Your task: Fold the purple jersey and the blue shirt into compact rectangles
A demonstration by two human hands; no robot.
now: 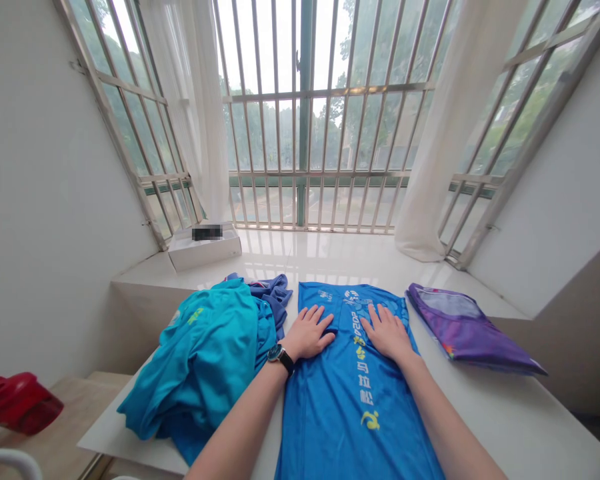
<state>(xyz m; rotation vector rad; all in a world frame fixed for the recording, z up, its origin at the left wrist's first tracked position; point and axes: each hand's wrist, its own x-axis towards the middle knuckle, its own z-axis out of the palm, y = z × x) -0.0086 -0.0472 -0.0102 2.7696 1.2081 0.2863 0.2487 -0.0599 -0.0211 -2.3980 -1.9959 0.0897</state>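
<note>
A blue printed T-shirt [325, 400] lies lengthwise on the white table, its sides folded in to a long strip. White and yellow lettering runs down it. My left hand [307, 331] rests flat near its far left part, fingers spread, with a black-strapped watch [280, 358] on the wrist. On the far right part lies my right hand [387, 331], palm down and fingers apart. Neither hand grips the cloth. Left of the shirt sits a loose heap of teal clothing [215, 353]. A folded purple garment [473, 333] lies to the right.
Behind the table [520, 427] is a white window sill [330, 253] with a white box [205, 248] at its left. Metal bars [320, 100] and white curtains [430, 153] stand beyond. A red object [20, 402] is at the lower left.
</note>
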